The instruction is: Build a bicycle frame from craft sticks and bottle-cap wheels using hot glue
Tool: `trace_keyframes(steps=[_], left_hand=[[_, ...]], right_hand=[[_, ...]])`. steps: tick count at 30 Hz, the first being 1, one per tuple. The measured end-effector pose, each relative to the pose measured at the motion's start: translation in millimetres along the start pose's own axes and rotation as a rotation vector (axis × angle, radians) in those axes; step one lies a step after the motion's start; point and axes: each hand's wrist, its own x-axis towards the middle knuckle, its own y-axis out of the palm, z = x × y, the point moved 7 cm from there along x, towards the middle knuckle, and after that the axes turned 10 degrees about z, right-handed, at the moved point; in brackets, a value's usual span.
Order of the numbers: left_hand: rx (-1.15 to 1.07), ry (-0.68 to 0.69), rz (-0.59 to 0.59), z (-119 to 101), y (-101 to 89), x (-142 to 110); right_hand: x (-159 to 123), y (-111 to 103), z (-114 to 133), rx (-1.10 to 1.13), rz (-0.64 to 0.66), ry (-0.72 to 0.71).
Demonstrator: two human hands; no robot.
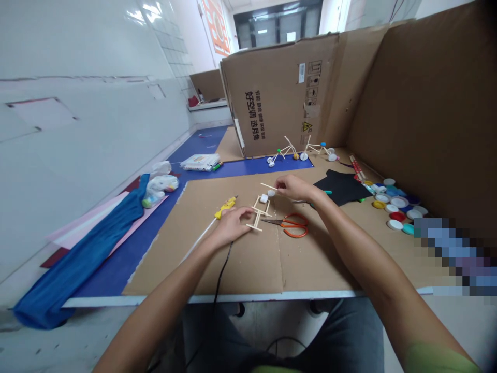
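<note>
Pinching a thin wooden stick (267, 185), the right hand (295, 187) stays apart from the left hand (231, 226), which touches a stick frame (259, 212) lying on the cardboard sheet (248, 269) beside orange scissors (291, 226).

A pale wooden stick (267, 185) in the right hand (295, 187); matte black paper (339, 187) beyond it; orange-handled steel scissors (295, 226) below it; a yellow glue gun (225, 207) past the left hand (232, 226).
</note>
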Motion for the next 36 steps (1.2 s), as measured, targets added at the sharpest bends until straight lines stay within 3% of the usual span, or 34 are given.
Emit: trace_keyframes(steps=[4, 8, 15, 19, 21, 25, 31, 36], left_hand=[[0.252, -0.040, 0.009, -6, 1.6, -12], [0.334, -0.029, 0.027, -9, 2.8, -20], [0.504, 0.154, 0.128, -25, 15.3, -35], [0.638, 0.124, 0.032, -26, -1.5, -7], [0.685, 0.091, 0.062, -21, -6.0, 17], [0.726, 0.154, 0.187, -17, 1.5, 49], [0.733, 0.209, 0.216, -11, 10.3, 53], [0.882, 0.139, 0.211, -4, -13.4, 47]], right_hand=[[1, 7, 8, -0.025, 0.028, -0.001], [3, 12, 15, -0.048, 0.059, -0.004], [-15, 36, 16, -0.051, 0.162, -0.012], [-32, 45, 9, -0.026, 0.153, 0.008], [-37, 45, 6, -0.012, 0.113, 0.025], [-40, 48, 0, 0.005, 0.072, 0.043], [-44, 48, 0, -0.023, 0.101, 0.066], [-54, 47, 6, -0.108, 0.221, 0.092]])
